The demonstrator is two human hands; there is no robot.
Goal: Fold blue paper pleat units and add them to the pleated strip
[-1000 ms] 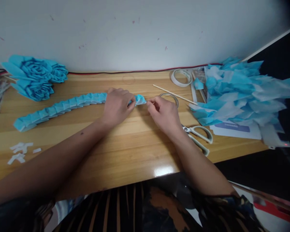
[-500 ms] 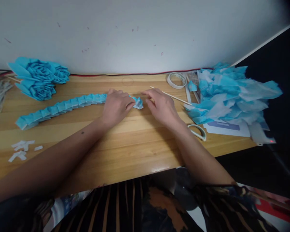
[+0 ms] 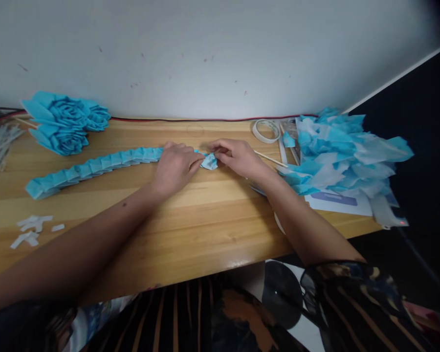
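Observation:
A long strip of overlapping folded light-blue paper lies across the wooden table and passes under my left hand. That hand is closed over the strip, its thumb and fingertips pressed on it near the right end. Just beyond the thumb, the crumpled blue-and-white end of the strip shows. My right hand has its thumb and fingers brought together at the right edge of this end, pinching it. The exact fold between the fingertips is too small to make out.
Blue paper roses lie at the back left, above small white paper pieces. To the right are a tape roll, a thin wooden stick and a heap of blue and white paper sheets. A cable runs along the wall.
My right hand has moved left from beside the strip's loose end onto it, and its fingers have closed there. My left hand stays on the strip. The view has shifted slightly.

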